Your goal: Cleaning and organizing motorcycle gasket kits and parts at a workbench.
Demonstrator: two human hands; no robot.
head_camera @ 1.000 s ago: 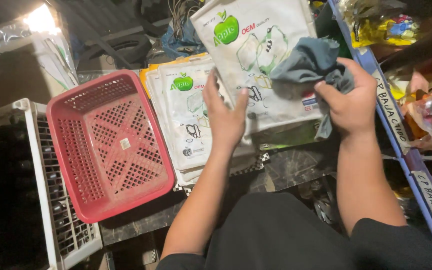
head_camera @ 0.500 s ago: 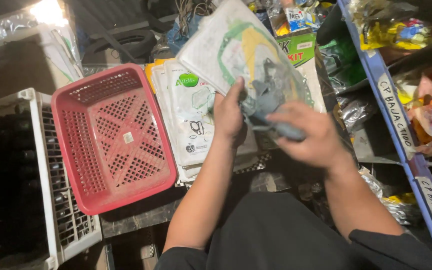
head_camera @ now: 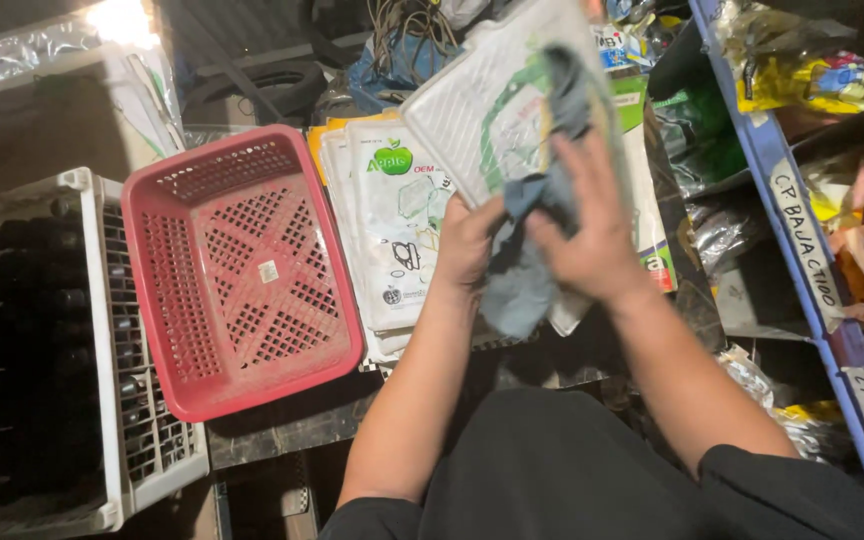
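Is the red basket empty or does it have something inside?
Empty. The red basket lies beside the stack of packets, and its perforated floor shows bare from wall to wall, except a small sticker.

Hidden and cut-off parts

The right hand (head_camera: pixel 592 235) and grey-blue cloth (head_camera: pixel 517 285) cover part of the flat white plastic packet (head_camera: pixel 482 120), whose top leaves the frame; the white plastic crate (head_camera: pixel 102 330) of dark bottles runs off the left edge.
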